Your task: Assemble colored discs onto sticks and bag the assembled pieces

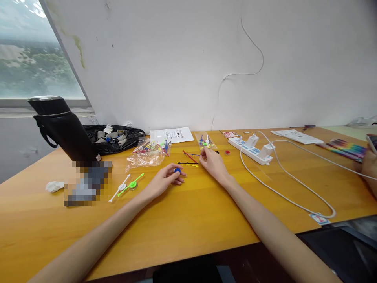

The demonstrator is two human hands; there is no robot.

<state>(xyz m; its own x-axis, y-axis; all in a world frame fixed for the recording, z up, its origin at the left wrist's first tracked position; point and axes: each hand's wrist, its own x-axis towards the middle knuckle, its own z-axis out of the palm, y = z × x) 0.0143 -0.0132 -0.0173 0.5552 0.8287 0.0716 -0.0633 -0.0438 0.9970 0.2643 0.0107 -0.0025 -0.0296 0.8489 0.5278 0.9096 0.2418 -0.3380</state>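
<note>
Fingers of the left hand (165, 181) pinch a small blue disc (177, 170); it looks light, hard, slippery. Right hand (212, 162) pinches a thin plastic stick (188, 163) just beside; it looks bendy, so hold gently.

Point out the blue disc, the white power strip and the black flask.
blue disc (177, 170), head view, its top, under the left hand's fingertips
white power strip (251, 151), head view, mid-body
black flask (63, 127), head view, its side wall

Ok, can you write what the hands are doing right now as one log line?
left hand: pinching blue disc | right hand: fingertips at thin sticks | surface: wooden table | nearby: green spinner, parts bag
</note>
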